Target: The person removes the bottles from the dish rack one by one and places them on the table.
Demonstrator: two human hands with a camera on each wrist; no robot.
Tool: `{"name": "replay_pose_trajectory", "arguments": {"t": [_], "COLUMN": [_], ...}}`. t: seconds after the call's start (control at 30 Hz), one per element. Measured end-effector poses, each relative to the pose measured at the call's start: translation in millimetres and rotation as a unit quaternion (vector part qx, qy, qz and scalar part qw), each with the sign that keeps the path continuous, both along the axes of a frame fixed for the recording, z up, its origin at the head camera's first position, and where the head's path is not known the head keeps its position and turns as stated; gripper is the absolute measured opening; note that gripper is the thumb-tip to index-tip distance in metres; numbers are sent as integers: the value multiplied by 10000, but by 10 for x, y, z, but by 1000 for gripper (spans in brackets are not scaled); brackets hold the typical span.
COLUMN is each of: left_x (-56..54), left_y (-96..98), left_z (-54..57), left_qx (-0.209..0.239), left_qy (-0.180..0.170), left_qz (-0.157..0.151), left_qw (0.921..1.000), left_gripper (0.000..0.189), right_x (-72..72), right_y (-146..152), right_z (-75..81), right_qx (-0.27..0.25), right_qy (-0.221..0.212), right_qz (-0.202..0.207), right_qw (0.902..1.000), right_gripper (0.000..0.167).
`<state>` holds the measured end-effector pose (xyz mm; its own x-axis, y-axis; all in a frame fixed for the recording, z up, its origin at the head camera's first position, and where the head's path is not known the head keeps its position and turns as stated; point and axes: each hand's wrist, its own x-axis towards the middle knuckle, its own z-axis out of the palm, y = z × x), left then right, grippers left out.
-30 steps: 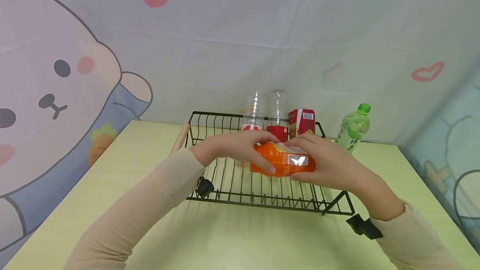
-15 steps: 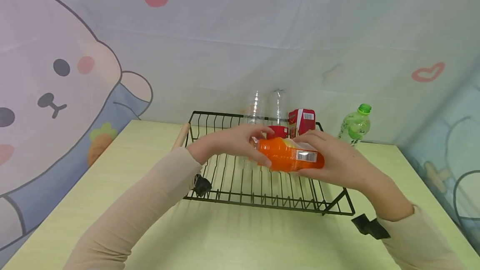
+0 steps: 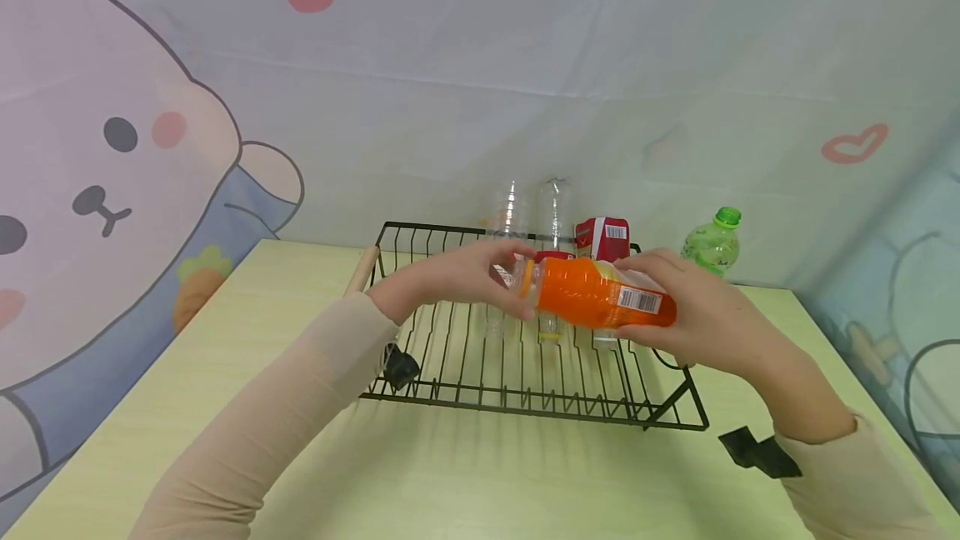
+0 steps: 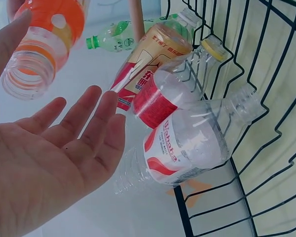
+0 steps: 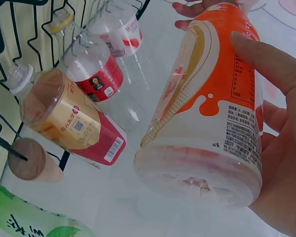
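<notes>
An orange-labelled plastic bottle (image 3: 573, 290) is held sideways above the wire rack, its neck tilted up and to the left. My right hand (image 3: 705, 315) grips it round the lower half, as the right wrist view also shows. Its threaded mouth (image 4: 27, 79) has no cap in the left wrist view. My left hand (image 3: 465, 273) is beside the neck, its fingers (image 4: 79, 121) spread and apart from the bottle. Behind, a Wahaha bottle (image 4: 165, 148), a red-labelled bottle (image 5: 96, 76) and a tan-and-red bottle (image 5: 74, 116) lean neck-down in the rack.
The black wire rack (image 3: 480, 394) with wooden end bars (image 3: 363, 269) stands on a pale green table (image 3: 480, 473). A green bottle (image 3: 711, 247) with a green cap stands upright beyond its right end. A printed cloth (image 3: 480, 90) hangs behind.
The orange bottle has moved right and slightly up with my right hand. My left hand, earlier around its neck end, is now at the mouth, and more of the neck shows.
</notes>
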<state>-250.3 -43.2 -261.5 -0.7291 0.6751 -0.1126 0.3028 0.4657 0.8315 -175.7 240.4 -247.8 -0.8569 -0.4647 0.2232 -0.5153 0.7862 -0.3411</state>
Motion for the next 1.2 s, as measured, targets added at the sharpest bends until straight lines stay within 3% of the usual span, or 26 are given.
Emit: {"name": "replay_pose_trajectory", "arguments": {"t": [0.37,0.67,0.9,1.2], "left_x": [-74,-137,-223,-266], "left_y": [-58,-81,-105,-107], "left_z": [-27,-66,-102,-133], "left_qx": [-252,-55,147,266], "left_qy": [261,362,262,241], "left_qz": [585,1041,1460,2200], "left_qw": [9976,9939,9888,9748], "left_gripper": [81,81,85,85], "right_x": [-19,-48,-73,-64], "right_y": [156,332,465,618], "right_z": [67,82,90,124], "right_qx": [-401,-737,-891,-1251], "right_qy": [481,1072,1223,824], "right_qz": [46,126,-231,-919], "right_qw": [9980,9914,9882,9844], "right_gripper": [64,69,67,73]}}
